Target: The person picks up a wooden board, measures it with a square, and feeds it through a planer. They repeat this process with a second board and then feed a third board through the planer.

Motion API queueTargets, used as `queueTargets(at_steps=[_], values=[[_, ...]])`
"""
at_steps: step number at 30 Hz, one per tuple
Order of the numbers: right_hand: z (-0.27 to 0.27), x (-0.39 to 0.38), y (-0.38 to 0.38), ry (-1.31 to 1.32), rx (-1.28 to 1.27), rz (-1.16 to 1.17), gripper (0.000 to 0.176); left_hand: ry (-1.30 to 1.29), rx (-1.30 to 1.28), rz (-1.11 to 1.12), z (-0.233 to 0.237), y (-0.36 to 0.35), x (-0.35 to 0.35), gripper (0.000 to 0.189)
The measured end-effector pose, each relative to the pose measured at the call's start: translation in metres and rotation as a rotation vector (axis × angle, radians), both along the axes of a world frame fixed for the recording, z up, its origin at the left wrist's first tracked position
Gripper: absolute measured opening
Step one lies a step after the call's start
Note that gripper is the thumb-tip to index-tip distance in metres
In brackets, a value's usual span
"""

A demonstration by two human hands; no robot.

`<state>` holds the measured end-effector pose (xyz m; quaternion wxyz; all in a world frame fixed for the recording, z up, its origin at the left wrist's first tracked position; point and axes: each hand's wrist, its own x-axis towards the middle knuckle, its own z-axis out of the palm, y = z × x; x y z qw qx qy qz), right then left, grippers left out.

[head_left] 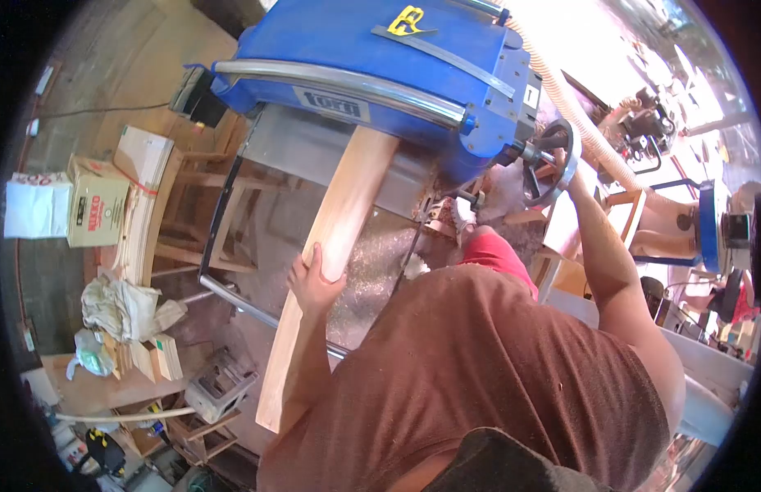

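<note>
A long pale wooden board [341,209] lies at a slant, its far end under the blue planer [348,49] and its near end reaching past my left side. My left hand [315,283] is on the board, thumb on the top face and fingers curled over the left edge. On the right, my right hand [567,170] is at the rim of the planer's handwheel [553,162], closed around it; the wheel partly hides the fingers. The grey metal bed [290,143] of the planer shows beside the board.
On top of the planer lie a metal ruler [446,61] and a yellow tool [408,20]. A ribbed hose [581,107] runs down the right. To the left stand a cardboard box [97,201], stacked boards [143,213] and a cloth bundle [122,307]. Shavings cover the floor.
</note>
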<state>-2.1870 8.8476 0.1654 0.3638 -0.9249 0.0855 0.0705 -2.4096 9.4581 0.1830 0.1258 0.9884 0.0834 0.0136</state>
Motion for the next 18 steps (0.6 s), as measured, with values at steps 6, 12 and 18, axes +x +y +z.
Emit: queueTargets(at_steps=[6, 12, 18], values=[[-0.081, 0.027, -0.055, -0.039, -0.055, 0.232, 0.025, 0.018, 0.059, -0.004, -0.001, -0.008, 0.007, 0.093], [-0.006, -0.008, 0.003, -0.242, 0.037, 0.079, 0.022, 0.165, 0.097, 0.029, 0.007, -0.035, 0.025, 0.089], [0.08, -0.039, -0.031, 0.077, 0.185, -0.003, 0.059, -0.085, 0.208, -0.011, -0.056, -0.034, 0.046, 0.081]])
